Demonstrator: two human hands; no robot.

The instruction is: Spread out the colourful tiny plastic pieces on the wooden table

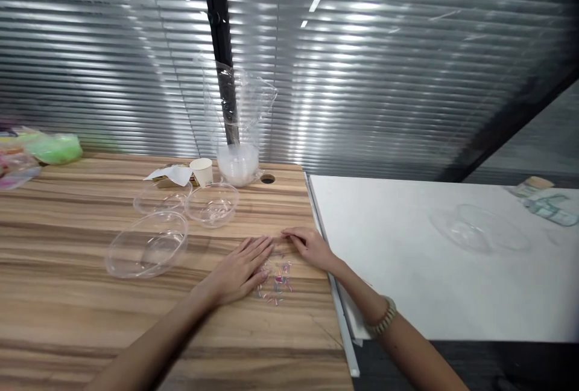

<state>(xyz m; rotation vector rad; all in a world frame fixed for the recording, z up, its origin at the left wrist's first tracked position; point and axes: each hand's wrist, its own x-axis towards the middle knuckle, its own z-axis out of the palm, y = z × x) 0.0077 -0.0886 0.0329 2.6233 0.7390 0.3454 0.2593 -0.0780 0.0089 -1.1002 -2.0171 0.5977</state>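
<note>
1. Both your hands lie flat and open on the wooden surface [90,318], gripping nothing. Your left hand [242,270] rests palm down with its fingertips at the edge of a scatter of small colourful beads [275,279]; your right hand [312,247] sits just beyond them, fingers pointing left, near the surface's right edge.
2. The beads are small and lie loose between and just under your hands, close to the seam where the white surface [407,294] begins. I judge they roll easily, so keep your palms low and cup them inward rather than sweeping toward that gap.
3. Draw the two hands together slowly, so the pile tightens instead of spreading; lift nothing until the beads sit in one heap.
4. To your left stand three clear plastic bowls: a large one [147,245] nearest you, a smaller one [211,203] behind it, and another [160,198] beside that. All look empty, as far as the glare allows.
5. Further back are a small paper cup [201,171], a crumpled paper scrap [170,175], and a clear bag of stacked bowls [237,155] standing upright.
6. On the white surface lies another clear bowl [479,231], well apart from your hands, with a corked bottle [540,198] in the far corner.
</note>
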